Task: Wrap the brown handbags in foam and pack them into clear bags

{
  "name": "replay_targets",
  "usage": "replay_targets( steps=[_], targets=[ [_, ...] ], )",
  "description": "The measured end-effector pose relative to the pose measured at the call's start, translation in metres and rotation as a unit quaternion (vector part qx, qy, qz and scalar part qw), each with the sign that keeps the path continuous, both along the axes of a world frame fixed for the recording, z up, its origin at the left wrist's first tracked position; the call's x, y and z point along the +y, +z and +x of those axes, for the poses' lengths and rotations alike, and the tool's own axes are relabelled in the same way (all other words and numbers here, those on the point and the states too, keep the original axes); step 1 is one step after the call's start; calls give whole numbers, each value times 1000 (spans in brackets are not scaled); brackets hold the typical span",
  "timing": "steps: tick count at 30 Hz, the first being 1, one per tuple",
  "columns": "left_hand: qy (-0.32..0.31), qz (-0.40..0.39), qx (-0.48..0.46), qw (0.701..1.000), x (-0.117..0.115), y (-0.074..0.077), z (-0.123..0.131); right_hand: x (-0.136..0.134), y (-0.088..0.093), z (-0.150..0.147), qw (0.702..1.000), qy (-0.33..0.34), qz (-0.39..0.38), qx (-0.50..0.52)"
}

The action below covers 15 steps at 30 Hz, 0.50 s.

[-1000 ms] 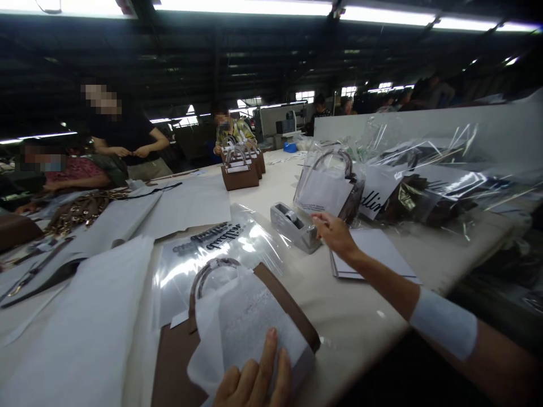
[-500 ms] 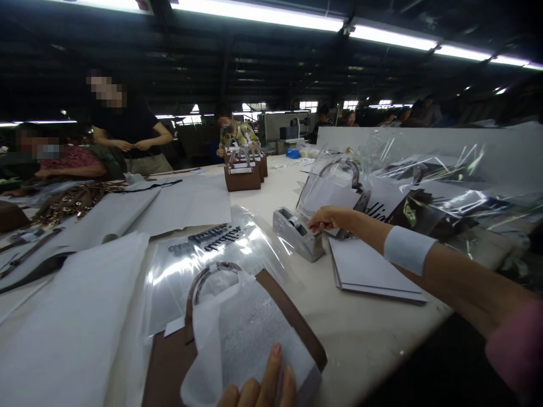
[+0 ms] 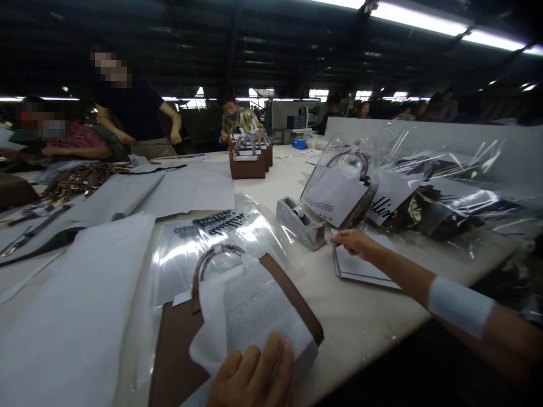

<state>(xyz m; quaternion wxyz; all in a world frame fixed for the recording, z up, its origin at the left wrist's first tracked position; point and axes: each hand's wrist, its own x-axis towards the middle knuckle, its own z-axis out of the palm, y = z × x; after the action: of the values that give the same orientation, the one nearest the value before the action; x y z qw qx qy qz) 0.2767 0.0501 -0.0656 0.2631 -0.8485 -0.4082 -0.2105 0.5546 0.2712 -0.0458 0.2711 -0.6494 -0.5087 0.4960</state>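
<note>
My left hand point(image 3: 254, 370) lies with its fingers stretched over white tissue paper point(image 3: 250, 305), pressing it against a brown handbag point(image 3: 178, 333). The bag lies on the table, and its looped handles point(image 3: 207, 261) are wrapped in clear film. My right hand point(image 3: 354, 243) is held in a pinch above a stack of white sheets point(image 3: 365, 268). Whatever is between its fingertips is too small to make out. Just left of that hand stands a clear tape dispenser point(image 3: 303, 223). Flat printed plastic bags point(image 3: 224, 232) lie beyond the handbag.
At right, finished handbags in clear plastic point(image 3: 339, 192) stand near a white partition point(image 3: 424, 147). Brown handbags point(image 3: 248, 164) stand farther back. Large white paper sheets point(image 3: 80, 305) and straps with gold hardware point(image 3: 76, 183) cover the left. Several people work around the table.
My right hand has drawn back from the tape dispenser, toward me and to the right, still pinched. My left hand stays on the tissue paper. The view has shifted slightly.
</note>
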Motion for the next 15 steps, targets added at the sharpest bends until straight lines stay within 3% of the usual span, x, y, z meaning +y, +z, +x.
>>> replay_targets(
  steps=[4, 7, 10, 15],
  targets=[
    [-6, -9, -42, 999, -1, 1, 3, -62, 40, -15, 989, 97, -52, 96],
    [4, -13, -53, 999, -4, 6, 6, -116, 61, -45, 945, 196, -172, 199],
    [21, -24, -51, 998, -7, 11, 8, -152, 63, -72, 922, 202, -233, 233],
    [17, -28, -53, 998, -9, 13, 7, -168, 51, -92, 942, 159, -232, 183]
  ],
)
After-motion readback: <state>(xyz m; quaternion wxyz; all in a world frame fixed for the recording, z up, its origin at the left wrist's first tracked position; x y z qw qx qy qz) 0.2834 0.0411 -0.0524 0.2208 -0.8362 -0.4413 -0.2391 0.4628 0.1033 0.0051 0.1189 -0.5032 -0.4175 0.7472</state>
